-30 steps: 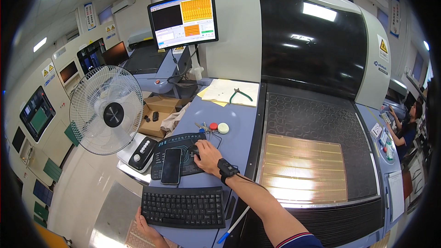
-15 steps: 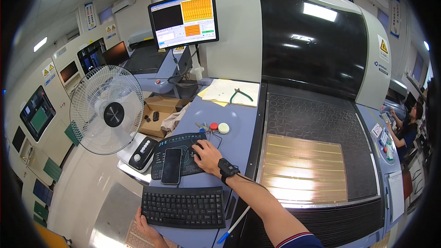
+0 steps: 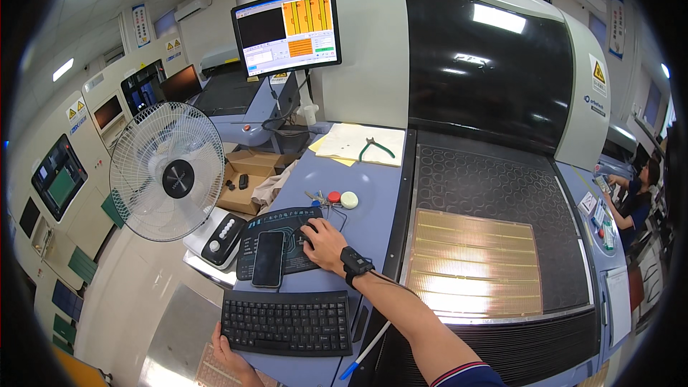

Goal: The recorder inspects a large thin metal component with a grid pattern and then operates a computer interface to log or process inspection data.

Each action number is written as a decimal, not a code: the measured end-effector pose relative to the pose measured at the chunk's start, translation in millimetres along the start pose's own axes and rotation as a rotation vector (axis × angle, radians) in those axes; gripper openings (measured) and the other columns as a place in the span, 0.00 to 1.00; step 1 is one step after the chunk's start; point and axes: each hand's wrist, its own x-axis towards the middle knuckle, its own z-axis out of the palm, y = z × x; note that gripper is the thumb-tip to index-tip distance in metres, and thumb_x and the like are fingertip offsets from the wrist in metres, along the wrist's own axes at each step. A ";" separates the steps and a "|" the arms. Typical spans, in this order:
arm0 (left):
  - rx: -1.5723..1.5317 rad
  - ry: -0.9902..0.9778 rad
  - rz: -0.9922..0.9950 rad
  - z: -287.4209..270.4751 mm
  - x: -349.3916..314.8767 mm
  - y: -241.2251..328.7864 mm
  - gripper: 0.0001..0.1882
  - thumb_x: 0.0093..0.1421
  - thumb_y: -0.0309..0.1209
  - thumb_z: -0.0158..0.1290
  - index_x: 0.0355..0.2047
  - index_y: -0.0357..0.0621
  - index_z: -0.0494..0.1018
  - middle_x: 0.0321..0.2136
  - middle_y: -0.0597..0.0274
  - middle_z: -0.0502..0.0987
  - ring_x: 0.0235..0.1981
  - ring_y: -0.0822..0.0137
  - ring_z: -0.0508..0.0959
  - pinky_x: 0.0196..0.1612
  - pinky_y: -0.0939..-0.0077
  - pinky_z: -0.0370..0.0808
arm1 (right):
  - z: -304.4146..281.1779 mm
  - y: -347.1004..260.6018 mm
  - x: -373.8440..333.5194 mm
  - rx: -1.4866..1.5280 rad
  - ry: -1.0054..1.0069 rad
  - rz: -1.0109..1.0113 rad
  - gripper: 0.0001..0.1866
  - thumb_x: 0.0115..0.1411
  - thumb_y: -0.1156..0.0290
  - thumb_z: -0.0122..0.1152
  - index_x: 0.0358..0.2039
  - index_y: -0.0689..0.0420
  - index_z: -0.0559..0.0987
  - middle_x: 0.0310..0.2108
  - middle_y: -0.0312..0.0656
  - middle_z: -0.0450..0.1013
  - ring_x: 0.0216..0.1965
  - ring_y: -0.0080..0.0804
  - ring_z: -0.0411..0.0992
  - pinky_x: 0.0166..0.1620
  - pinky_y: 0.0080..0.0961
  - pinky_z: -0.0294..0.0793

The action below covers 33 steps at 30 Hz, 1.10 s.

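Note:
My right hand (image 3: 327,247) rests over a dark mouse (image 3: 309,232), fingers curved around it on a printed black mouse pad (image 3: 295,261). A black wristband device with a cable is on that wrist. Lower left, my left hand (image 3: 233,362) lies against the left edge of a black keyboard (image 3: 287,324), fingers stretched along it and nothing seen in them. A dark phone (image 3: 268,259) lies on the pad, left of the mouse. The monitor (image 3: 287,32) behind shows orange-yellow picture panes. To the right, a copper-coloured panel (image 3: 476,265) lies flat on the machine's dark textured bed (image 3: 494,175).
A standing fan (image 3: 166,172) and an open cardboard box (image 3: 254,165) are on the left. Green-handled pliers (image 3: 375,149) lie on white paper; keys with round red and white tags (image 3: 341,199) are nearer. A blue-tipped pen (image 3: 365,351) lies near the front. Another person works far right.
The upper right pane on the monitor has changed from a fine, dense pattern to a few large vertical bars. Both hands look the same.

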 end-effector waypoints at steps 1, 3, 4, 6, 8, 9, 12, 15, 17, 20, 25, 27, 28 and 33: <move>-0.002 0.001 0.001 0.0 0.0 -0.1 0.25 0.67 0.32 0.42 0.57 0.25 0.72 0.54 0.46 0.76 0.53 0.59 0.75 0.61 0.66 0.67 | 0.3 0.4 -0.1 -0.008 0.008 -0.008 0.19 0.55 0.71 0.62 0.48 0.59 0.75 0.52 0.52 0.70 0.55 0.52 0.69 0.59 0.42 0.72; -0.002 0.008 -0.004 1.9 -0.6 2.3 0.25 0.67 0.32 0.42 0.57 0.25 0.72 0.53 0.46 0.76 0.53 0.59 0.75 0.61 0.66 0.67 | 0.1 0.7 0.0 -0.001 0.006 -0.005 0.19 0.55 0.71 0.62 0.48 0.59 0.75 0.52 0.52 0.70 0.55 0.51 0.69 0.59 0.42 0.72; -0.003 0.015 -0.008 2.5 -0.8 3.3 0.25 0.67 0.32 0.42 0.57 0.25 0.72 0.53 0.46 0.76 0.53 0.59 0.75 0.61 0.66 0.67 | -0.3 0.7 0.3 0.007 0.004 -0.002 0.19 0.55 0.71 0.62 0.48 0.59 0.75 0.52 0.51 0.70 0.55 0.51 0.69 0.59 0.41 0.72; 0.003 0.010 -0.006 0.5 0.1 0.1 0.24 0.68 0.32 0.41 0.57 0.25 0.72 0.53 0.46 0.76 0.53 0.59 0.75 0.61 0.66 0.67 | -1.6 -0.1 0.3 0.005 -0.008 0.004 0.20 0.55 0.71 0.62 0.49 0.59 0.76 0.53 0.52 0.71 0.55 0.51 0.69 0.59 0.41 0.72; 0.010 0.007 -0.003 -0.9 0.2 -1.2 0.24 0.68 0.32 0.41 0.57 0.25 0.72 0.53 0.46 0.76 0.53 0.59 0.75 0.61 0.66 0.67 | -2.7 -1.9 0.8 0.003 -0.021 0.010 0.20 0.56 0.71 0.62 0.50 0.60 0.76 0.53 0.52 0.71 0.56 0.51 0.69 0.59 0.40 0.72; 0.013 0.004 0.001 -0.2 0.2 0.3 0.24 0.68 0.31 0.41 0.57 0.25 0.72 0.53 0.46 0.76 0.53 0.59 0.75 0.61 0.66 0.67 | -3.0 -2.0 0.8 0.007 -0.019 0.018 0.21 0.56 0.71 0.62 0.51 0.60 0.76 0.53 0.52 0.71 0.56 0.51 0.69 0.59 0.40 0.72; 0.016 0.000 0.004 -0.2 0.6 -1.0 0.24 0.68 0.31 0.41 0.57 0.25 0.72 0.53 0.47 0.76 0.52 0.60 0.75 0.61 0.66 0.67 | -2.3 -2.4 0.7 0.014 0.000 0.020 0.21 0.56 0.71 0.62 0.51 0.60 0.76 0.53 0.52 0.71 0.55 0.51 0.69 0.59 0.40 0.72; 0.015 -0.001 0.009 -1.8 1.3 -5.0 0.24 0.68 0.31 0.40 0.57 0.25 0.72 0.53 0.47 0.76 0.52 0.60 0.75 0.61 0.66 0.67 | -2.1 -1.6 -0.3 0.012 0.011 0.005 0.21 0.56 0.71 0.62 0.51 0.59 0.76 0.52 0.51 0.71 0.55 0.50 0.69 0.59 0.41 0.72; 0.017 -0.001 0.014 -2.0 1.4 -5.9 0.24 0.68 0.31 0.40 0.57 0.25 0.72 0.53 0.47 0.76 0.52 0.60 0.75 0.61 0.66 0.67 | -2.0 -1.3 -0.2 0.008 0.004 -0.005 0.20 0.56 0.71 0.62 0.50 0.59 0.76 0.52 0.51 0.71 0.55 0.50 0.69 0.59 0.41 0.72; -0.007 0.005 0.002 -0.2 0.7 -4.6 0.24 0.68 0.31 0.40 0.57 0.25 0.72 0.53 0.46 0.76 0.52 0.60 0.75 0.61 0.66 0.67 | -1.7 -1.0 -0.1 0.011 0.005 -0.012 0.20 0.56 0.71 0.62 0.49 0.59 0.76 0.52 0.51 0.71 0.54 0.50 0.69 0.58 0.41 0.72; -0.015 0.007 -0.004 1.4 -0.2 -0.7 0.25 0.68 0.32 0.40 0.57 0.25 0.72 0.53 0.46 0.76 0.53 0.59 0.75 0.61 0.66 0.67 | -0.9 -0.3 -0.1 0.011 0.014 -0.013 0.19 0.55 0.71 0.62 0.48 0.59 0.77 0.51 0.51 0.71 0.54 0.50 0.70 0.57 0.41 0.73; -0.001 0.006 0.004 1.7 -0.1 0.8 0.25 0.68 0.32 0.40 0.57 0.25 0.71 0.53 0.46 0.76 0.53 0.59 0.75 0.61 0.66 0.67 | -0.9 -0.2 -0.2 0.003 0.012 -0.012 0.19 0.55 0.71 0.62 0.48 0.58 0.77 0.51 0.51 0.71 0.54 0.50 0.70 0.57 0.41 0.73; 0.012 0.005 0.013 2.0 -0.1 1.2 0.25 0.68 0.32 0.41 0.57 0.25 0.71 0.53 0.46 0.76 0.53 0.58 0.75 0.62 0.65 0.66 | -0.9 0.0 -0.3 -0.006 0.011 -0.010 0.19 0.54 0.71 0.62 0.48 0.58 0.77 0.51 0.51 0.71 0.54 0.50 0.70 0.57 0.41 0.73; 0.024 0.003 0.007 1.1 0.4 0.3 0.25 0.68 0.33 0.41 0.57 0.25 0.71 0.54 0.46 0.76 0.54 0.58 0.75 0.62 0.65 0.66 | -2.2 -1.0 0.1 -0.005 0.002 0.000 0.21 0.54 0.71 0.62 0.50 0.59 0.76 0.51 0.51 0.71 0.55 0.50 0.69 0.58 0.41 0.73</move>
